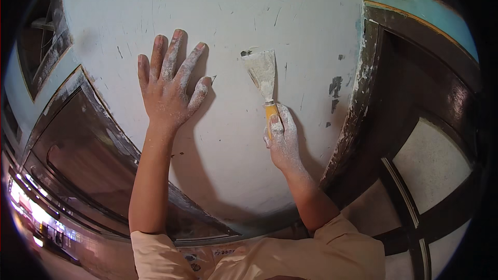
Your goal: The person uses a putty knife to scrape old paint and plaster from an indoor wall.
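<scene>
My left hand [165, 85] rests with its fingers spread on a pale painted wall [225, 144], holding nothing. White dust coats its thumb and first fingers. In my right hand [282, 136], also dusted white, is a putty knife [262, 72] with a yellow handle. Its blade is crusted with pale filler and points up the wall. The blade's top left corner lies beside a small dark chipped hole [246, 53]. Scratches and dark flaked patches [335, 86] mark the wall around both hands.
On the right stands a dark wooden door frame [356, 97] with worn, paint-flecked edges, and a paneled door [432, 163] beyond. Dark-framed window panels [81, 136] run along the left. Bright light enters at the lower left. A turquoise band [420, 0] crosses the upper right.
</scene>
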`<control>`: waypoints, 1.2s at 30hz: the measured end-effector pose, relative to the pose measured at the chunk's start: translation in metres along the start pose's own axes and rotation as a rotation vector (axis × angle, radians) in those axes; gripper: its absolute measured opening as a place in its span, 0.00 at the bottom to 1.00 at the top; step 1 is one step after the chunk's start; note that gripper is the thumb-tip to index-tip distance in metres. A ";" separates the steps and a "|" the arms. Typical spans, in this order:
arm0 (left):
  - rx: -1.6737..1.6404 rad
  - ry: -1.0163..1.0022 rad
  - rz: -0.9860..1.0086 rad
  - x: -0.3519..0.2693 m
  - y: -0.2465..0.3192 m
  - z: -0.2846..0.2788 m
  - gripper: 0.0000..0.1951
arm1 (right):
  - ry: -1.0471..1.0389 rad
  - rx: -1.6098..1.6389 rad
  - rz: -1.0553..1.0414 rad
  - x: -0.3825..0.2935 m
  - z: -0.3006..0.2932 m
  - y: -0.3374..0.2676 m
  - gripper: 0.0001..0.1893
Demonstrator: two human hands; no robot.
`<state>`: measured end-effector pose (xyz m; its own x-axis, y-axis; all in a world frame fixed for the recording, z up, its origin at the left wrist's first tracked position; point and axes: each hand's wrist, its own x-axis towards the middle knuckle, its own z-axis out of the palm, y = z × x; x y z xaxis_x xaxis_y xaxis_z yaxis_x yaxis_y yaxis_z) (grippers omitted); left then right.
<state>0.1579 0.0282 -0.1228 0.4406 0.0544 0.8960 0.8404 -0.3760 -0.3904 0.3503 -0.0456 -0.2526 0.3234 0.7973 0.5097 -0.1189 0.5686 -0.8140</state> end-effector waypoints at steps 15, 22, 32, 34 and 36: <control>0.012 -0.002 -0.022 0.000 0.002 -0.003 0.25 | -0.042 -0.091 -0.045 0.014 0.007 -0.015 0.16; -0.018 0.008 -0.015 -0.001 0.003 0.000 0.26 | 0.002 -0.015 0.009 -0.001 -0.004 -0.004 0.15; 0.002 0.001 -0.030 0.001 0.004 0.000 0.26 | 0.052 -0.022 -0.024 0.009 -0.018 -0.008 0.19; 0.018 -0.007 -0.044 0.000 0.003 -0.001 0.28 | 0.025 -0.048 -0.045 0.018 -0.018 -0.022 0.18; 0.015 -0.001 -0.023 -0.001 0.001 -0.001 0.26 | 0.029 -0.038 -0.027 0.016 -0.018 -0.016 0.17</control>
<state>0.1576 0.0274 -0.1241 0.4213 0.0639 0.9047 0.8551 -0.3604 -0.3728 0.3743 -0.0460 -0.2363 0.3534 0.7750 0.5240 -0.0740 0.5815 -0.8102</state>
